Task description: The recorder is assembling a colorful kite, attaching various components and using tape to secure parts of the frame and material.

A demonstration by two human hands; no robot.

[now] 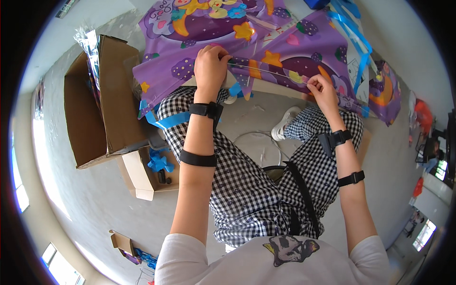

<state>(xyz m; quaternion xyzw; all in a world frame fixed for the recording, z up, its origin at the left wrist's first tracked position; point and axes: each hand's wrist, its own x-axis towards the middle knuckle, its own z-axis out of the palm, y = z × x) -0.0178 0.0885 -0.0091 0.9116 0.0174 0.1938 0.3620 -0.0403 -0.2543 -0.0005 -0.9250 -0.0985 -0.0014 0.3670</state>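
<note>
Purple printed fabric (166,78) with stars, moons and clouds lies spread in front of me, its near part folded into pointed flaps. Across its near edge runs a thin pale strand (268,70), a cord or a slim rod; I cannot tell which. My left hand (210,66) is closed in a pinch at the strand's left end, over the fabric. At the other end, my right hand (324,91) pinches the strand between thumb and fingertips. What lies inside the left fingers is partly hidden.
A tall open cardboard box (126,95) with clear plastic packets stands at left. Below it is a smaller carton (137,173) holding blue ribbon (160,160). Blue strips (363,52) hang at the far right. A looped pale cable (259,133) lies between my feet.
</note>
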